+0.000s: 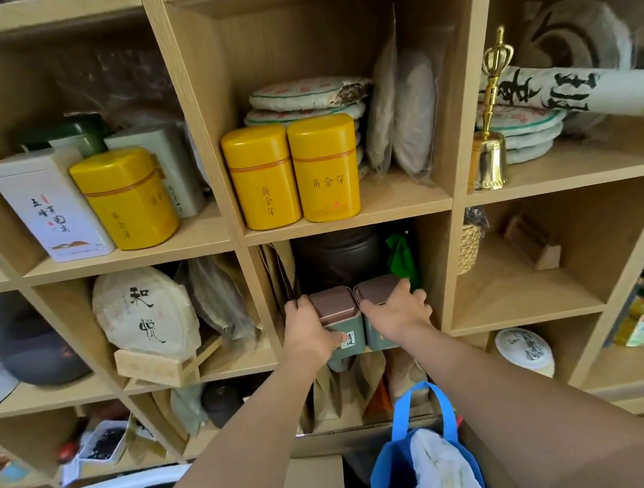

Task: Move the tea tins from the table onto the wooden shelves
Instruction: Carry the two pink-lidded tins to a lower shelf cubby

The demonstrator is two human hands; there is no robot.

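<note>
1. Two green tea tins with brown lids were seen side by side, touching, in the middle cubby of the wooden shelves.
2. At 9 o'clock, the left tin was gripped by the left hand.
3. At 3 o'clock, the right tin was clasped by the right hand.

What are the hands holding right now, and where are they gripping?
Each hand holds one green tin: the left hand grips the left tin by its left side and front, the right hand the right tin over its top and right side.
</note>
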